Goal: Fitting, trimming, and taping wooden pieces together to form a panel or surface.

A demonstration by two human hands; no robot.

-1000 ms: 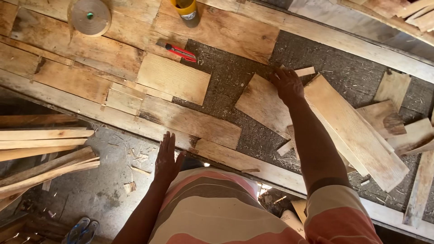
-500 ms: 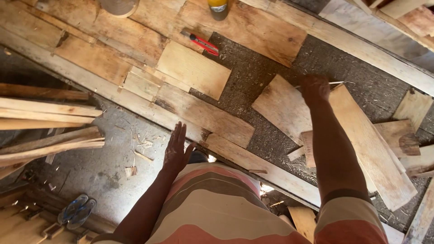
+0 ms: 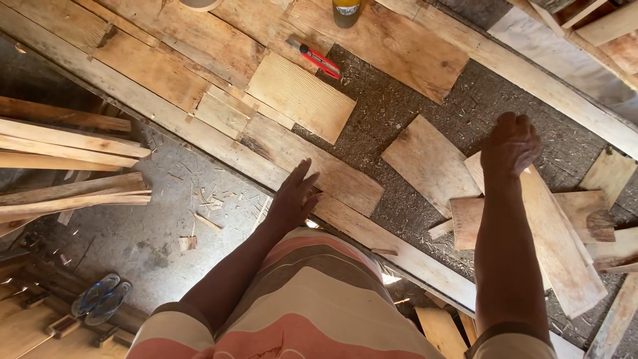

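1. The right hand [image 3: 510, 143] was curled loosely, knuckles up, above the near end of a long plank [image 3: 555, 246]; whether it gripped anything could not be told.
2. The plank was pale, rough-sawn wood, lying slantwise on the dark, sawdust-strewn counter [image 3: 425, 113], its far end under the hand and its other end toward the right edge of view.
3. A squarish board [image 3: 425, 163] lay just left of the plank, and smaller offcuts [image 3: 601, 199] lay to its right.
4. The left hand [image 3: 292, 199] was open, fingers spread, palm down on the counter's front rail [image 3: 219, 146], holding nothing.
5. A red utility knife [image 3: 314, 58] lay farther back on a panel [image 3: 299, 96].
6. Loose slats [image 3: 66, 156] were stacked below at left, with sandals [image 3: 100, 296] on the floor.
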